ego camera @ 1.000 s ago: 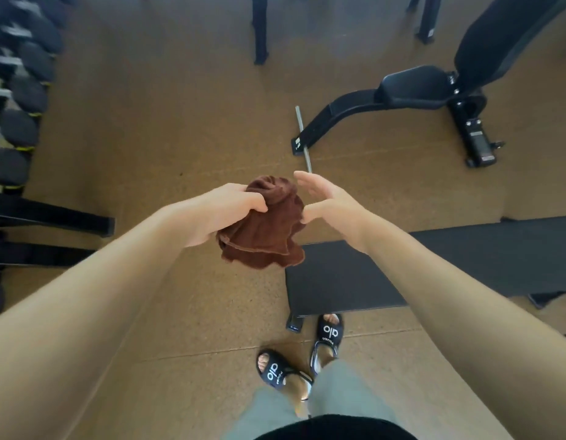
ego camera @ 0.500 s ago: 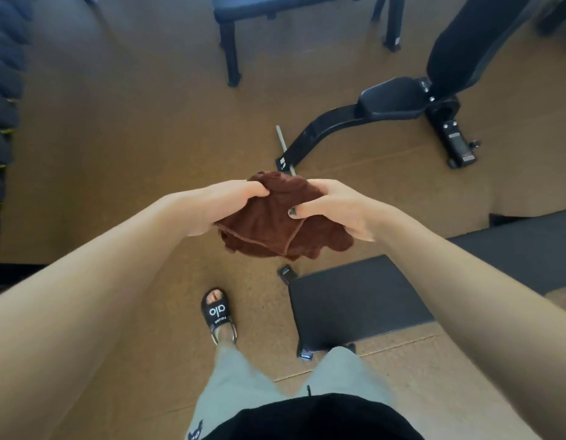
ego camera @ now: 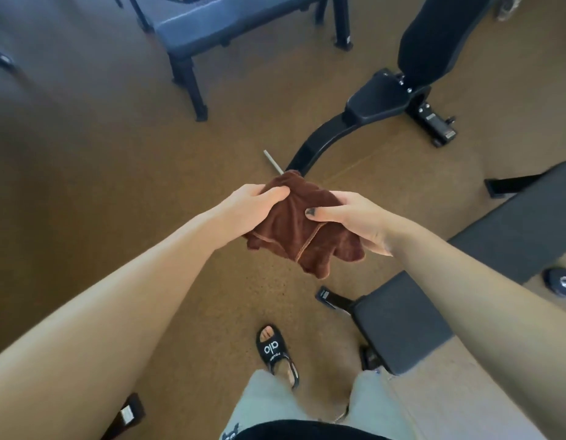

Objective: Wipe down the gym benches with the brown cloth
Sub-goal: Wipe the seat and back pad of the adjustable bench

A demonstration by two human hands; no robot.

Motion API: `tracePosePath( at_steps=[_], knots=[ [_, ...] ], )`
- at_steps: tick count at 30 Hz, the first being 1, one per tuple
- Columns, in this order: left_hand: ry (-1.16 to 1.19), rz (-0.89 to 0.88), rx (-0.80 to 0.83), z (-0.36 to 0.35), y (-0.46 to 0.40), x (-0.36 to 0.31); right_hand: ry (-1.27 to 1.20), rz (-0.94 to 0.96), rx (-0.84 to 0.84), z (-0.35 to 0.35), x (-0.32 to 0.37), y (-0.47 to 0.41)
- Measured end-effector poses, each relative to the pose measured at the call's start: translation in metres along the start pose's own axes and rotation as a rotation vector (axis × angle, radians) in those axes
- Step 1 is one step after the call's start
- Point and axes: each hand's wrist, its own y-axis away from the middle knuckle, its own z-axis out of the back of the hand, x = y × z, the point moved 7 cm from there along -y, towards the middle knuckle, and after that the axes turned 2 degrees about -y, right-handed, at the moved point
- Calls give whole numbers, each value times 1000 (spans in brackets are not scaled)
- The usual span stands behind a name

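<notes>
Brown cloth (ego camera: pixel 302 231) bunched midair; left hand (ego camera: pixel 250 206) and right hand (ego camera: pixel 354 219) both grip it, fingers curled.

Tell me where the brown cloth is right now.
In the head view the brown cloth sits mid-frame, bunched in the air between the left hand and right hand, which both grip it, above the floor and just left of the flat black bench.

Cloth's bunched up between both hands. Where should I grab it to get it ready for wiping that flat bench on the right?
Probably the stitched hem hanging below. Pinch it from underneath with the right hand while the left hand holds the bunched top of the cloth. The hem marks an edge, so pulling there should open it flat.
</notes>
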Motion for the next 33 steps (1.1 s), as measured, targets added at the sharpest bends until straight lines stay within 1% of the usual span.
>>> tracePosePath(
  at_steps=[7, 13, 16, 19, 21, 24, 29, 33],
  knots=[
    [-148, -71, 87, 26, -40, -30, -104, 0, -95, 6, 15, -28],
    [-211, -124, 81, 43, -86, -74, -169, 28, -119, 36, 42, -63],
    [-251, -132, 79, 57, -116, -96, -209, 54, -115, 57, 64, -96],
    [-286, -82, 74, 73, -147, -117, -255, 59, -85, 75, 87, -131],
    [-291, -63, 102, 79, -168, -132, -288, 68, -93, 90, 102, -147],
    [-276, -85, 178, 80, -194, -161, -307, 68, -134, 116, 125, -162],
    [-319, -147, 162, 85, -254, -209, -322, 41, -213, 166, 156, -190],
    [-337, -163, 196, 85, -309, -244, -301, 4, -303, 207, 177, -217]
  ],
)
